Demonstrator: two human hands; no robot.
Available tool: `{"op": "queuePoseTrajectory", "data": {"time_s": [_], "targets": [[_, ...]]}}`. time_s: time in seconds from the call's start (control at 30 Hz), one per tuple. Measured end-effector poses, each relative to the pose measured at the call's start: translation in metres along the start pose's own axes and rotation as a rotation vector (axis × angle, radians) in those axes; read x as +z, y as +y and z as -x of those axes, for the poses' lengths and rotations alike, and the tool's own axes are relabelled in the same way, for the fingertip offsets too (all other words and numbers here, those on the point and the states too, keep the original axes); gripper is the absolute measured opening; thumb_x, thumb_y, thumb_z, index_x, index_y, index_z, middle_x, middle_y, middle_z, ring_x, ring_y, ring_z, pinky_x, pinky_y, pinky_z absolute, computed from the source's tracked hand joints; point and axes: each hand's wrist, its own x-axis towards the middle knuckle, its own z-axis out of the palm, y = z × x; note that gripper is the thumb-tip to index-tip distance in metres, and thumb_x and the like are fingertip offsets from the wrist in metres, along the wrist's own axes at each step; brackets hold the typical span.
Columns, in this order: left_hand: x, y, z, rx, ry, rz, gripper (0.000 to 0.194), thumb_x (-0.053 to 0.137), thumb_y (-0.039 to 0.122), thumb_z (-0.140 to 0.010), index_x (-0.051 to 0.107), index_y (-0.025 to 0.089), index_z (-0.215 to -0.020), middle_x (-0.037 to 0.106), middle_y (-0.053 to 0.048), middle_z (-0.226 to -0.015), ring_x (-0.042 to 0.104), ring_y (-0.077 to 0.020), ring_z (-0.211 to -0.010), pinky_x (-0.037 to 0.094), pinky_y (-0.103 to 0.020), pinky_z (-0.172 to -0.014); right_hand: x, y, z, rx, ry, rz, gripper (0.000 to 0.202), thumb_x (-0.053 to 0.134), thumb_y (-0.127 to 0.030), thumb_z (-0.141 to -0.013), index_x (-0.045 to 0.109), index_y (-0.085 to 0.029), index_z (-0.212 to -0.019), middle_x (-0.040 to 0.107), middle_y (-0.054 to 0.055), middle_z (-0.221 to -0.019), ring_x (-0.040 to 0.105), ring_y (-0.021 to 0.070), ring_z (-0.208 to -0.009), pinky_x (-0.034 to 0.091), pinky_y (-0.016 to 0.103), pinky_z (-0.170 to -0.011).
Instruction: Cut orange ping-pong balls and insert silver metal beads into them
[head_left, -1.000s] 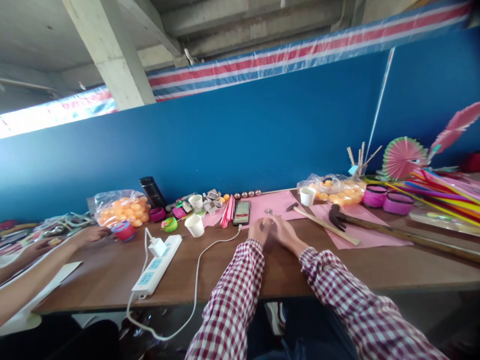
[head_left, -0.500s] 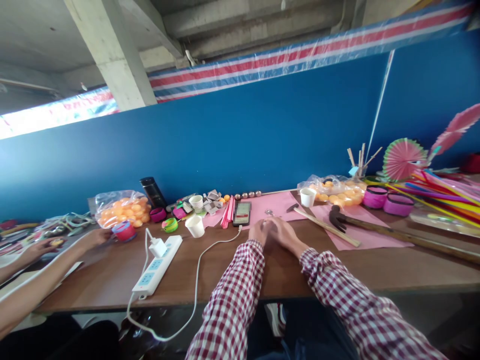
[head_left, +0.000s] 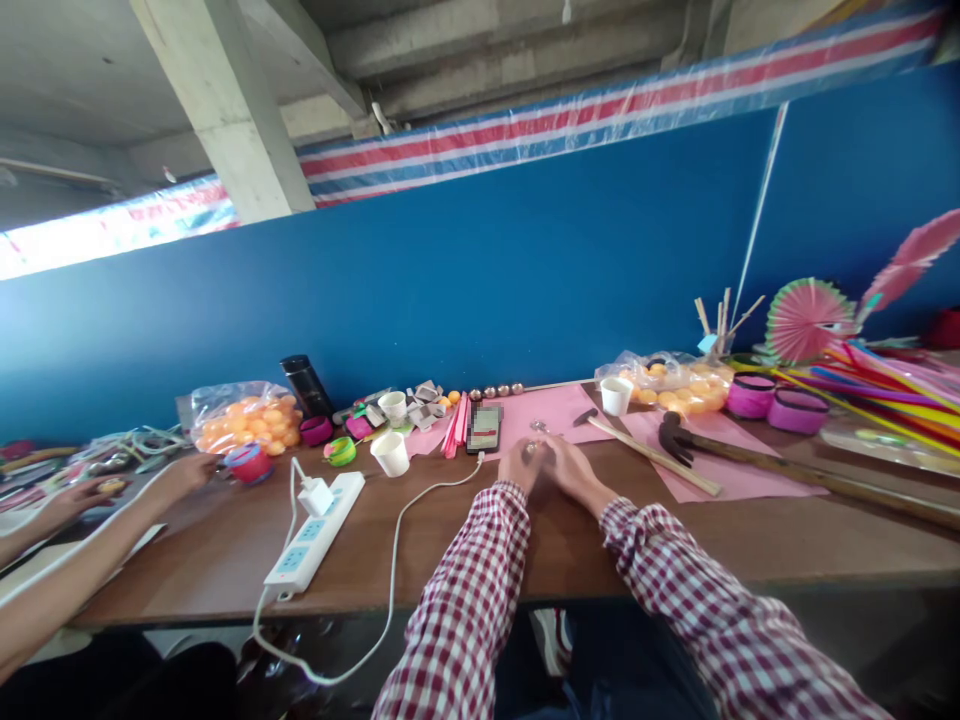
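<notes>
The left hand (head_left: 517,463) and the right hand (head_left: 566,464) are close together over the brown table (head_left: 450,540). Something small and shiny shows between them, but I can't tell what it is. The fingers of both hands are bent in around that spot, and I can't tell if they pinch it. Just past the hands, little shiny bits (head_left: 537,426) lie on a pink sheet (head_left: 555,405). A phone (head_left: 484,428) with a white cord is near the left hand. To the right are a small hammer (head_left: 649,452) and a big claw hammer (head_left: 780,462). Four shiny balls (head_left: 504,390) sit in a row by the blue wall (head_left: 480,270).
</notes>
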Motion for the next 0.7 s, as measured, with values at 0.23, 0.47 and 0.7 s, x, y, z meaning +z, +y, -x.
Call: {"op": "queuePoseTrajectory", "data": {"time_s": [0.23,0.47,0.7], "targets": [[0.0034,-0.0068,-0.0025,0.017,0.03,0.008,0.037,0.056,0.04,-0.071,0.058,0.016,-0.1,0.064,-0.008,-0.094,0.059,-0.0184,-0.085,0.044,-0.033,-0.08,0.0014,0.0008,0.0003,0.037,0.004,0.023,0.032,0.049,-0.025,-0.075,0.053,-0.02,-0.106,0.059,0.007,-0.107,0.056,0.0195,-0.094,0.042,0.029,-0.08],[0.0061,-0.0083,-0.0027,0.038,0.028,0.009,0.033,0.056,0.038,-0.071,0.057,0.016,-0.097,0.063,-0.007,-0.087,0.059,-0.0154,-0.078,0.046,-0.03,-0.074,0.0013,0.0006,0.0007,0.043,-0.019,0.019,0.033,0.051,-0.022,-0.074,0.053,-0.021,-0.107,0.059,0.006,-0.107,0.056,0.0186,-0.094,0.041,0.028,-0.08],[0.0039,-0.0057,-0.0011,0.011,0.037,0.006,0.033,0.056,0.039,-0.071,0.058,0.015,-0.094,0.063,-0.007,-0.083,0.059,-0.0153,-0.074,0.046,-0.03,-0.072,-0.0008,-0.0023,0.0004,0.077,-0.031,0.067,0.032,0.051,-0.025,-0.075,0.052,-0.019,-0.106,0.06,0.007,-0.105,0.056,0.0186,-0.093,0.041,0.027,-0.079]]}}
